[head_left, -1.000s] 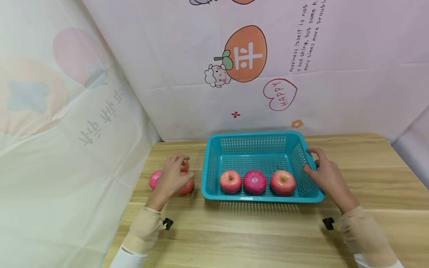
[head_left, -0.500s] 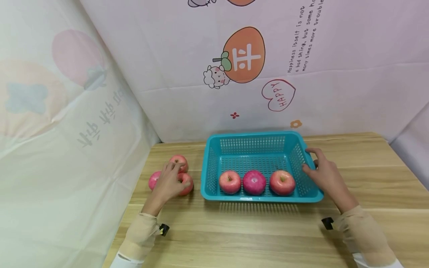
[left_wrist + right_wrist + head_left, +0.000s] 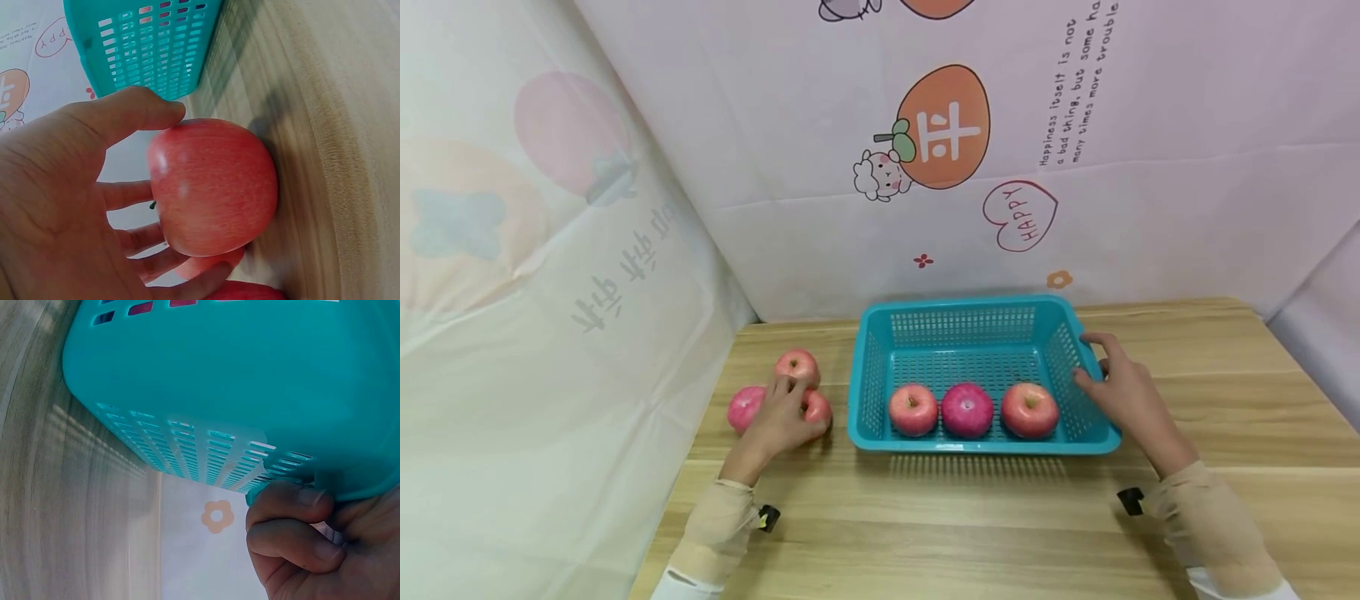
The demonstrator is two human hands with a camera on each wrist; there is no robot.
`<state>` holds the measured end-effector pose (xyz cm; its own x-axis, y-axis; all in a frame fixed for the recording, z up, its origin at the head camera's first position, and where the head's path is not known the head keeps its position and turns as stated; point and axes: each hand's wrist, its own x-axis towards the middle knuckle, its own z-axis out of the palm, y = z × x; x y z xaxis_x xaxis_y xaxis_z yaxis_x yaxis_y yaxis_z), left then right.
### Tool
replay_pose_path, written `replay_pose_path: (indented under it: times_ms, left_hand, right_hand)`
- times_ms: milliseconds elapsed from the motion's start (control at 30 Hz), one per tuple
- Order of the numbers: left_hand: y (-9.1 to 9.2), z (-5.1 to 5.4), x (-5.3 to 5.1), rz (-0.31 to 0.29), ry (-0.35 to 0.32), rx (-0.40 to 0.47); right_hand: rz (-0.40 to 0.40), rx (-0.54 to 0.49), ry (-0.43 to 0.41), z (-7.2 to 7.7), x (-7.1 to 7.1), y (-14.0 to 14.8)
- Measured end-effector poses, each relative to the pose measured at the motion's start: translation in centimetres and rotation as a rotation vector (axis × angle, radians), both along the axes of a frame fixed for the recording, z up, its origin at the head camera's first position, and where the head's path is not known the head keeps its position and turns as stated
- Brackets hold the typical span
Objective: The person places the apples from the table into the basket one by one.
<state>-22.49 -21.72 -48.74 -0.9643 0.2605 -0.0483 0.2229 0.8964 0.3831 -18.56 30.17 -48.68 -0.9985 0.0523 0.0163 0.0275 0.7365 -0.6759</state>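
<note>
On the table's left side, my left hand [image 3: 777, 423] is around a red apple [image 3: 818, 408]. The left wrist view shows the thumb against one side of this apple [image 3: 215, 187] and the fingers reaching along the other; it sits on the wood. A light red apple [image 3: 797, 364] lies behind it and a pink apple [image 3: 743, 408] to the left of the hand. My right hand [image 3: 1129, 398] grips the right rim of a turquoise basket [image 3: 985, 447]. In the right wrist view, curled fingers [image 3: 287, 544] hook at the rim, partly hidden.
Three apples stand in a row along the basket's front: a light red one [image 3: 913, 410], a pink one [image 3: 967, 411] and a larger red one [image 3: 1030, 412]. A printed cloth [image 3: 820, 233] hangs behind the wooden table [image 3: 940, 533], another at the left.
My left hand has come down and closed around the front red apple, uncovering the one behind. The right hand has stayed on the basket's rim. The head view has shifted slightly.
</note>
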Motion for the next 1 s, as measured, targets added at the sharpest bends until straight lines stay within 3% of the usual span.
replay_pose_path:
  times_ms: [267, 633, 1000]
  left_hand:
    - [-0.01, -0.49, 0.10, 0.010, -0.054, 0.019]
    - [0.33, -0.30, 0.26, -0.002, -0.059, 0.013]
    - [0.20, -0.63, -0.26, -0.022, -0.085, 0.005]
  right_hand:
    - [-0.001, 0.000, 0.014, -0.17, 0.09, -0.06]
    - [0.000, 0.000, 0.014, -0.18, 0.11, -0.01]
    - [0.001, -0.011, 0.029, -0.11, 0.15, -0.16]
